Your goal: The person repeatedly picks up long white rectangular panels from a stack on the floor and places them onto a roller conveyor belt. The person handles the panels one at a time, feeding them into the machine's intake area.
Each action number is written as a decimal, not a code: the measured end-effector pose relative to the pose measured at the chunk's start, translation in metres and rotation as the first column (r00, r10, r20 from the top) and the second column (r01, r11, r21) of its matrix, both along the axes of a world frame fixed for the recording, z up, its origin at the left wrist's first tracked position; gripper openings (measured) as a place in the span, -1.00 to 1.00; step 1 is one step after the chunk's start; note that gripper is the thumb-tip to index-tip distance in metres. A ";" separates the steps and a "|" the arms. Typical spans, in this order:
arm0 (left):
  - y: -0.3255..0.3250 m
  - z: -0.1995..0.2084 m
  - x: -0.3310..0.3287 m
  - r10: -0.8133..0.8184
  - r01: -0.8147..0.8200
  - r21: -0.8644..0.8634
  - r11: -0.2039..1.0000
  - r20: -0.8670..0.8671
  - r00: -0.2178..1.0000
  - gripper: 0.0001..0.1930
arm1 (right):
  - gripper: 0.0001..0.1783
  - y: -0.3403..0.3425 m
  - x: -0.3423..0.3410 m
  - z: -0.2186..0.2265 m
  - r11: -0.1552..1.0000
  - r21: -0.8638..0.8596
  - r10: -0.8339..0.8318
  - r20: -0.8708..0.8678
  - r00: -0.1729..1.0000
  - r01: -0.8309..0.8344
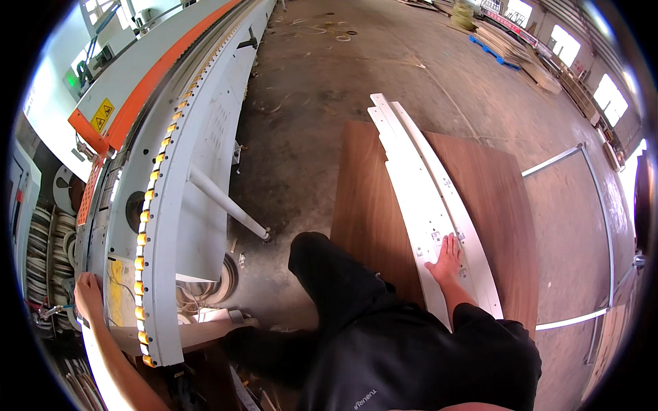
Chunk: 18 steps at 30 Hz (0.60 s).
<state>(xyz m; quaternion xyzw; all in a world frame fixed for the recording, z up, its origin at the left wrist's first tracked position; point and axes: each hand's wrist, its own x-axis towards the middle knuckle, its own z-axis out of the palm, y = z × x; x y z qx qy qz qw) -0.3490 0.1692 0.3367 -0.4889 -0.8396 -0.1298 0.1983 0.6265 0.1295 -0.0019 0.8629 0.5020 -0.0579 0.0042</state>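
My right hand rests with fingers stretched out on a stack of long white boards. Small printed stickers dot the boards, and their far ends lie staggered. Beneath them is a brown wood-grain panel. At the far left, my left hand is at the near end of a long white and orange machine, by its dark metal edge. Its fingers are curled, and whatever they may grip is hidden. A row of yellow rollers runs along the machine's side rail.
A white support bar slants from the machine to the concrete floor. Coiled strips hang at the left edge. On the right stands a metal frame. Farther back, stacked boards lie on a blue pallet.
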 end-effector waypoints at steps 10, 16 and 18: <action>-0.003 0.001 0.001 0.036 -0.036 0.000 0.999 -0.053 0.998 -0.74 | -0.01 0.000 -0.005 -0.011 0.981 0.167 0.076 0.119 0.990 -0.095; -0.007 0.010 0.021 0.011 -0.010 0.048 0.999 -0.031 0.999 -0.73 | -0.09 0.044 -0.020 0.014 0.984 0.130 -0.120 -0.001 0.993 0.119; 0.003 0.008 0.028 -0.004 0.003 0.034 0.999 0.020 1.000 -0.73 | -0.08 0.034 -0.003 0.001 0.956 0.235 -0.165 -0.066 0.984 0.176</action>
